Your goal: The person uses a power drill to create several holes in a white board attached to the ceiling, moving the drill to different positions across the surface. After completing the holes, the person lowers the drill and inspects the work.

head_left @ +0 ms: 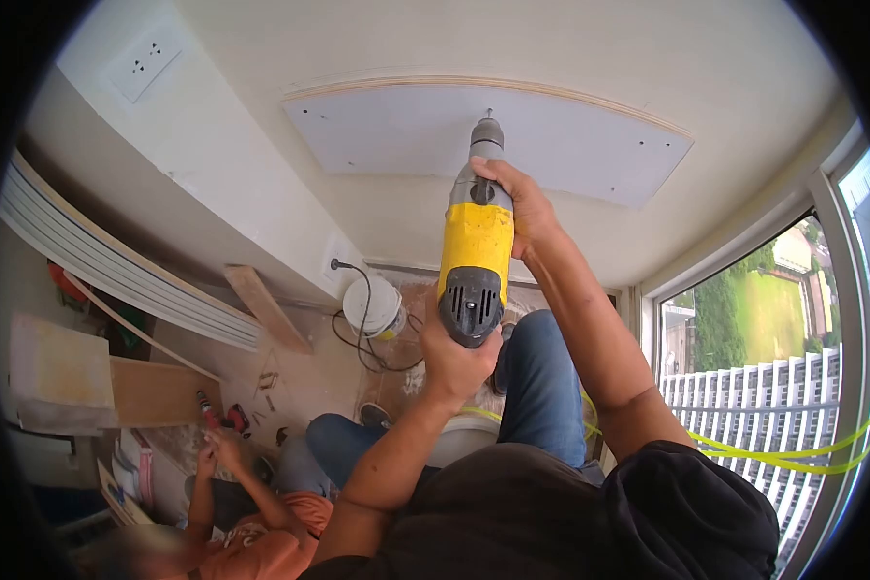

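Drilling step: drill at frame centre, bit against the panel above. Left hand clenched round the rear grip, right hand grasping the front body. Next move probably calls for steady, straight push.

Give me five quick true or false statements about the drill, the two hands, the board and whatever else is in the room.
1. The drill has a yellow body. True.
2. The left hand holds the drill's rear grip. True.
3. The right hand hangs free of the drill. False: it wraps the front of the drill near the chuck.
4. The drill bit points down at the floor. False: it points at the white board fixed to the wall.
5. Another person in an orange shirt is lower left. True.
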`<state>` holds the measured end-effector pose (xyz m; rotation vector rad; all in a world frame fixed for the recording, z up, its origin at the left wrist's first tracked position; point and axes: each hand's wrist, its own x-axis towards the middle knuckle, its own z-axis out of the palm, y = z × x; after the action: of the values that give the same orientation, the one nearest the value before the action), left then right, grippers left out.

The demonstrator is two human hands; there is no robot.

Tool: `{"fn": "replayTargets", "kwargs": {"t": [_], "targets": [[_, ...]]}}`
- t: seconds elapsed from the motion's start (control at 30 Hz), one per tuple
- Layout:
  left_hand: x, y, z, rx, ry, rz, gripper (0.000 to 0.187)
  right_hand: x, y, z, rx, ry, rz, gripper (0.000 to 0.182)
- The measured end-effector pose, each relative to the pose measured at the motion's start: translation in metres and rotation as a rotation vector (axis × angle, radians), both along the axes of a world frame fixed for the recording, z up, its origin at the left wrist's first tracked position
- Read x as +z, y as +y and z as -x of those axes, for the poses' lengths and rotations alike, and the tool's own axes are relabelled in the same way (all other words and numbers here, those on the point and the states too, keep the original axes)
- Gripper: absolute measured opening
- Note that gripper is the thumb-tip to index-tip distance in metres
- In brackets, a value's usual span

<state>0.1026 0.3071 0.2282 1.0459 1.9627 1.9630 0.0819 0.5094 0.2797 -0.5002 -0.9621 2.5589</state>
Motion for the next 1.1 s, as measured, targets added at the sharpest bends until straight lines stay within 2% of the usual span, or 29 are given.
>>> {"fn": "replayTargets", "kwargs": {"t": [0.3,0.4,0.5,0.53,0.63,0.67,0.73,0.93,1.1], "targets": [[0.007,0.001,0.0,-0.002,-0.029,-0.012,0.051,0.008,0.001,0.002,-0.043,-0.032,-0.07,0.042],[-0.002,0.006,-0.001,0.018,0.052,0.016,0.061,0.003,0.011,0.0,0.089,0.036,0.018,0.04],[-0.015,0.005,0.005,0.01,0.049,0.012,0.066,-0.008,0.011,0.002,0.045,0.031,-0.03,0.042],[-0.01,0.001,0.008,-0.034,-0.03,0.034,0.065,-0.013,0.009,0.002,0.039,0.047,-0.045,0.042],[-0.014,-0.01,0.013,-0.041,-0.011,0.037,0.065,-0.017,-0.001,0.007,0.056,0.089,-0.063,0.041],[-0.017,-0.013,0.01,-0.018,-0.043,-0.014,0.053,-0.019,-0.004,0.003,0.07,0.09,-0.053,0.041],[-0.022,-0.033,-0.001,0.001,0.048,-0.015,0.053,-0.025,-0.022,-0.007,0.046,0.059,-0.086,0.039],[-0.075,-0.082,-0.034,-0.006,0.002,0.044,0.055,-0.08,-0.066,-0.039,-0.011,0.019,-0.185,0.035],[-0.096,-0.078,-0.031,0.001,-0.062,0.099,0.05,-0.096,-0.067,-0.036,-0.052,-0.095,-0.086,0.04]]}}
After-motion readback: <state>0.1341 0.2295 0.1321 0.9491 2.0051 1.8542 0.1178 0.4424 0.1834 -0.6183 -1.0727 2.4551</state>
